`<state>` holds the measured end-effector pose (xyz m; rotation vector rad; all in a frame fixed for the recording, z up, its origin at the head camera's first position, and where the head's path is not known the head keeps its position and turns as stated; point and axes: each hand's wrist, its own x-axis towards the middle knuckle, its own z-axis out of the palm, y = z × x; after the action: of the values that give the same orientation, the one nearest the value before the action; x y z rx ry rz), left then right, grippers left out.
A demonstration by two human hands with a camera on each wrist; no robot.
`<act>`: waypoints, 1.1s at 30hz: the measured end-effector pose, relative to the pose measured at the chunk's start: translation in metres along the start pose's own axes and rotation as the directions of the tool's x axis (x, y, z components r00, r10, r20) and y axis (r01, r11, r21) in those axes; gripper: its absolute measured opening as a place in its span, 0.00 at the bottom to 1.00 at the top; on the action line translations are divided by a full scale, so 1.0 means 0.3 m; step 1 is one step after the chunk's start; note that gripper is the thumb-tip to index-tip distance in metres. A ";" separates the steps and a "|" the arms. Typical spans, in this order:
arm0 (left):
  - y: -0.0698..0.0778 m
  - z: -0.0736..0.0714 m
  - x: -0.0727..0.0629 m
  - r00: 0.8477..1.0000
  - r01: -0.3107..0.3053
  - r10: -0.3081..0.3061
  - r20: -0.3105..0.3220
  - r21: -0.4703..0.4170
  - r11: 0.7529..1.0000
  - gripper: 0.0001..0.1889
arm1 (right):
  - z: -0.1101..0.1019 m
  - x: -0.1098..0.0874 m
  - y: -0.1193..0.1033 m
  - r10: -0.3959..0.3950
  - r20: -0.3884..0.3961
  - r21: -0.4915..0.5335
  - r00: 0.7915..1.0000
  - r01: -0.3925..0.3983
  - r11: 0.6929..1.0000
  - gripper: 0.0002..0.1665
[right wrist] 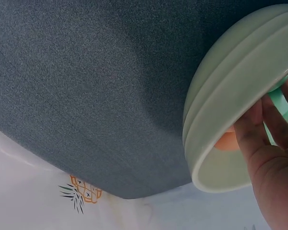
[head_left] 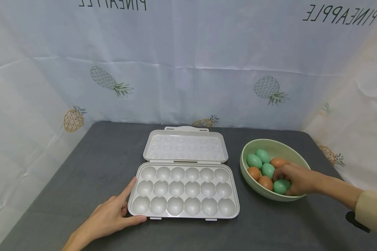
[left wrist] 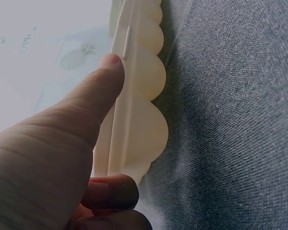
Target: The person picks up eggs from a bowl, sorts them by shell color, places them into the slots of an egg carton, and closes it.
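Observation:
A white plastic egg carton (head_left: 183,218) lies unfolded on the table, its lid (head_left: 185,139) laid back behind the rows of round cups. At the carton's front left corner is my left hand (head_left: 108,214), thumb along the front edge and index finger along the left side; its other fingers are bent. Inside a pale green bowl (head_left: 248,176) to the right, my right hand (head_left: 298,178) has its fingers and thumb around a green egg (head_left: 280,187). Around that hand lie more green eggs (head_left: 254,161) and brown eggs (head_left: 265,182). The right wrist view shows the fingers inside the bowl's rim (right wrist: 230,124).
A dark grey cloth (head_left: 72,181) covers the table. Behind it and at both sides hangs a white sheet (head_left: 176,83) printed with pineapples. The bowl stands a short way right of the carton.

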<state>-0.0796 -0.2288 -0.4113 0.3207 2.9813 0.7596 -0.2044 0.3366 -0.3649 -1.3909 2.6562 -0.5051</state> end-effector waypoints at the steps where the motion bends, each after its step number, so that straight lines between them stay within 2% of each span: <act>1: 0.000 0.000 0.000 1.000 0.000 0.000 0.000 0.002 1.000 0.62 | 0.002 -0.001 0.001 -0.015 -0.020 -0.006 1.000 0.015 1.000 0.27; 4: 0.000 0.000 -0.001 1.000 0.004 -0.004 0.002 0.005 1.000 0.62 | 0.007 -0.004 0.003 -0.036 -0.057 -0.016 0.998 0.035 0.999 0.29; 11: -0.001 0.000 -0.003 1.000 0.002 -0.002 0.002 0.007 1.000 0.62 | 0.002 -0.013 -0.004 0.001 -0.086 -0.049 0.996 -0.005 0.999 0.31; 13: -0.001 0.001 -0.005 1.000 0.000 0.000 0.000 0.009 1.000 0.62 | -0.005 -0.013 -0.012 0.027 -0.083 -0.049 0.996 -0.031 0.998 0.30; 15: -0.001 0.002 -0.006 1.000 -0.003 0.003 -0.002 0.009 1.000 0.62 | -0.016 -0.013 -0.024 0.095 -0.071 -0.039 0.993 -0.098 0.994 0.29; 17: -0.001 0.002 -0.006 1.000 -0.007 0.007 -0.005 0.006 1.000 0.61 | -0.030 -0.013 -0.036 0.168 -0.066 -0.038 0.984 -0.171 0.985 0.27; 20: -0.003 0.000 -0.005 1.000 -0.014 0.014 -0.005 -0.005 1.000 0.61 | -0.061 -0.008 -0.054 0.282 -0.082 -0.021 0.956 -0.285 0.958 0.26; 23: -0.003 -0.003 -0.004 1.000 -0.013 0.013 0.005 -0.009 1.000 0.61 | -0.094 0.002 -0.069 0.337 -0.129 0.023 0.933 -0.336 0.941 0.26; 30: -0.001 -0.007 -0.002 1.000 -0.006 0.006 0.016 -0.004 1.000 0.62 | -0.171 0.061 -0.119 0.342 -0.236 0.089 0.909 -0.331 0.940 0.25; 33: -0.002 -0.005 -0.002 1.000 -0.011 0.011 0.015 -0.001 1.000 0.61 | -0.196 0.097 -0.149 0.364 -0.272 0.142 0.891 -0.337 0.931 0.24</act>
<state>-0.0792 -0.2302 -0.4101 0.3416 2.9672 0.7568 -0.2005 0.3035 -0.2928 -0.8304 2.9783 -0.8308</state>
